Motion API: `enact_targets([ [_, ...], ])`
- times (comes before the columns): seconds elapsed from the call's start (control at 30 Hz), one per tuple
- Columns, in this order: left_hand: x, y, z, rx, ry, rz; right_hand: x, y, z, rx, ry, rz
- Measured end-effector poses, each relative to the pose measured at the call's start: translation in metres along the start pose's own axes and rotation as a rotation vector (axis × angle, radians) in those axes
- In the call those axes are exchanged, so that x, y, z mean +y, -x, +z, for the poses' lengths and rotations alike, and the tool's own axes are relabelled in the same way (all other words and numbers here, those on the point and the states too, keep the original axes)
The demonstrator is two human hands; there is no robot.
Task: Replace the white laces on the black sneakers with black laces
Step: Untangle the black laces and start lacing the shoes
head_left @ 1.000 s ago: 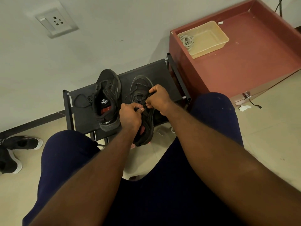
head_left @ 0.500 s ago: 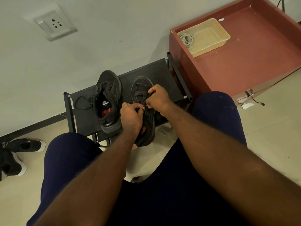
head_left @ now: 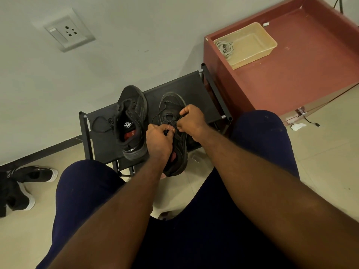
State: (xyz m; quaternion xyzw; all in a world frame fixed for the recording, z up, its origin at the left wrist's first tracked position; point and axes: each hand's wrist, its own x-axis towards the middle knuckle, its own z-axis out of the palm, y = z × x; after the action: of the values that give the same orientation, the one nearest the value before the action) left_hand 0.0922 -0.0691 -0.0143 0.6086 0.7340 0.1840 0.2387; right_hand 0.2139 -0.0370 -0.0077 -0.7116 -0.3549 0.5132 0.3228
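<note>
So the sneaker (head_left: 173, 107) getting laced is a black low-top with a matte upper and a chunky ribbed sole. It's sitting toe-to-the-wall on a small black rack (head_left: 196, 88), heel poking out past the front edge. A thin, woven-looking black lace (head_left: 169, 102) crosses the eyelets near the toe. Both hands are working mid-tongue. The left hand (head_left: 158, 140) has its fingers curled in, grip closed on the lace. The right hand (head_left: 192, 121) is just beside it, thumb and fingertips pinched tight on the same lace, knuckles nearly touching the other hand.

Right next to it on the left is the second sneaker (head_left: 133, 115), same black, tipped open so you see the printed insole label and a red patch inside. Its loose lace (head_left: 101, 124) lies in a floppy loop on the rack's flat top. The rack looks like metal tube legs with a dark panel.

To the right stands a boxy red cabinet (head_left: 301, 78). On its top sits a translucent beige plastic tray (head_left: 258, 45), with a coil of whitish laces (head_left: 225, 47) in one corner. There's a grey wall socket (head_left: 68, 33) up on the left, and black shoes with white soles (head_left: 29, 179) on the pale tile floor.
</note>
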Motion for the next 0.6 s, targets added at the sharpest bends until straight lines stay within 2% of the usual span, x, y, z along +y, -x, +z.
enact_targets([
  [0.13,0.0,0.001,0.0,-0.007,-0.009,0.015,-0.003,0.0,-0.007,-0.115,-0.097,0.06],
  [0.37,0.001,-0.002,0.002,-0.009,-0.039,0.037,-0.003,0.001,-0.005,-0.106,-0.031,0.048],
  [0.5,0.004,-0.012,0.005,-0.017,-0.053,0.034,-0.003,0.002,-0.002,-0.089,0.199,-0.086],
  [0.6,0.005,-0.018,0.004,-0.022,-0.071,0.032,-0.003,0.008,0.001,-0.212,0.373,-0.177],
])
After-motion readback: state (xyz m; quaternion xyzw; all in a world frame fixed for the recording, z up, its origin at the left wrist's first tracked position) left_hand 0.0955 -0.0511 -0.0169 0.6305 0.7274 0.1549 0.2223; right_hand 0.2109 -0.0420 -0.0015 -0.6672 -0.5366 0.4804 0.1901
